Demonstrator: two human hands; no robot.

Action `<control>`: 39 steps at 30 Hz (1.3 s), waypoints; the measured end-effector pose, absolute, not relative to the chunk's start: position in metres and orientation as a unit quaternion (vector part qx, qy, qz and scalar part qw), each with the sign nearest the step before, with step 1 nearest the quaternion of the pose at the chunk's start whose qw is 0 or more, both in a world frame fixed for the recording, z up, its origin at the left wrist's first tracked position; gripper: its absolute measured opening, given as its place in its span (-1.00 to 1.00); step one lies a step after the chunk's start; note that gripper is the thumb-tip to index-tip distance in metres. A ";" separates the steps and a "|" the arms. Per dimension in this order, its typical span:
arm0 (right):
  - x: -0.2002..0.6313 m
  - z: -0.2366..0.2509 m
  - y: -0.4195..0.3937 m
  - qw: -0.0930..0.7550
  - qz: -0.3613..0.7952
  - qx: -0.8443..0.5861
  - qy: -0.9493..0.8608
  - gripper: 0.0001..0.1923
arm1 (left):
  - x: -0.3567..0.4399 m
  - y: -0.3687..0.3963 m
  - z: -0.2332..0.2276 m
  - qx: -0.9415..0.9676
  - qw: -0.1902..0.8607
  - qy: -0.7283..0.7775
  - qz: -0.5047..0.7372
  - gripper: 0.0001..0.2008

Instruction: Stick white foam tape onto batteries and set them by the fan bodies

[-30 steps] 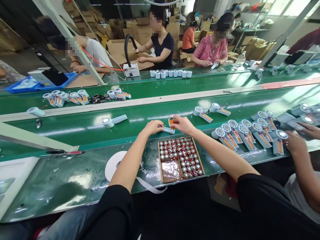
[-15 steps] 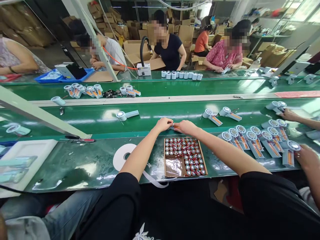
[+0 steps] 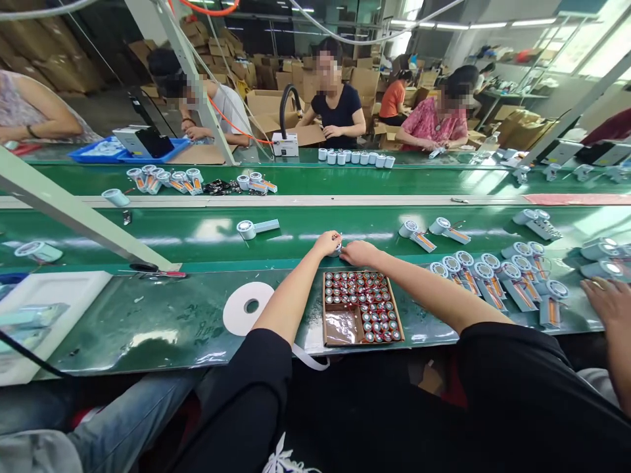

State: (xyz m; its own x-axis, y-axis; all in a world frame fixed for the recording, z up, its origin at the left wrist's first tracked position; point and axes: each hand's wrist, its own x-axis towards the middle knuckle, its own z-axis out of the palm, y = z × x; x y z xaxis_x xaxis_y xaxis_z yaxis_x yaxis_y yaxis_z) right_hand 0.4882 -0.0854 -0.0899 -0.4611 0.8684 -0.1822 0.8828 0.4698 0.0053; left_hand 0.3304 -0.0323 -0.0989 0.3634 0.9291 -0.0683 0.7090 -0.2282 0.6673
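Observation:
My left hand [image 3: 327,242] and my right hand [image 3: 359,253] meet just beyond the far edge of a brown cardboard tray [image 3: 334,311], both closed around a small pale blue fan part [image 3: 336,249] that they mostly hide. The tray holds several small round red-and-silver batteries [image 3: 371,306], with one corner section bare. A pale blue fan unit [image 3: 256,228] lies alone on the green belt to the left of my hands.
A white tape roll [image 3: 237,313] lies left of the tray, its tail hanging over the edge. Several fan units [image 3: 497,274] sit in a row to the right, near a co-worker's hand [image 3: 607,301]. People work across the belts. A slanted metal post [image 3: 73,213] crosses at left.
My hands have dropped closer to the belt and drawn together over the part; the orange battery seen in my right hand a second ago is now hidden. The view has shifted slightly.

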 end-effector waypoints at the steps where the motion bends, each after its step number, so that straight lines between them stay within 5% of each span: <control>1: 0.489 -0.089 -0.084 0.081 -0.052 0.510 0.855 -0.55 | 0.331 -0.034 -0.096 0.764 0.311 0.536 0.179 -0.69; 7: 0.529 -0.084 -0.089 0.018 -0.061 0.556 0.829 -0.76 | 0.310 -0.084 -0.073 0.789 0.238 0.504 0.259 -0.66; 10: 0.566 -0.088 -0.094 -0.038 -0.052 0.621 0.781 -0.72 | 0.268 -0.143 -0.072 0.832 0.234 0.437 0.250 -0.80; 14: 0.593 -0.089 -0.104 -0.110 -0.051 0.655 0.746 -0.72 | 0.220 -0.217 -0.082 0.878 0.165 0.396 0.210 -0.71; 24: 0.496 -0.059 -0.212 -0.340 -0.128 0.432 0.825 -0.82 | 0.244 -0.246 -0.073 0.885 0.023 0.455 0.096 -0.76; 33: 0.469 -0.066 -0.258 -0.231 -0.122 0.384 0.886 -0.90 | 0.255 -0.243 -0.061 0.863 0.041 0.502 0.044 -0.75; 39: 0.475 -0.070 -0.262 -0.297 -0.154 0.397 0.855 -0.81 | 0.259 -0.242 -0.044 0.876 0.053 0.480 -0.012 -0.82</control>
State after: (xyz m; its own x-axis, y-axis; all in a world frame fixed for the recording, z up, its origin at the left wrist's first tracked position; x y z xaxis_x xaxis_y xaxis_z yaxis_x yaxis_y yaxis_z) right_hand 0.4747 -0.2620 -0.0700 -0.5082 0.7705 0.3848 0.5872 0.6368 -0.4997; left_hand 0.2593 -0.2416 -0.0436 0.5396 0.8388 -0.0726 0.8414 -0.5342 0.0817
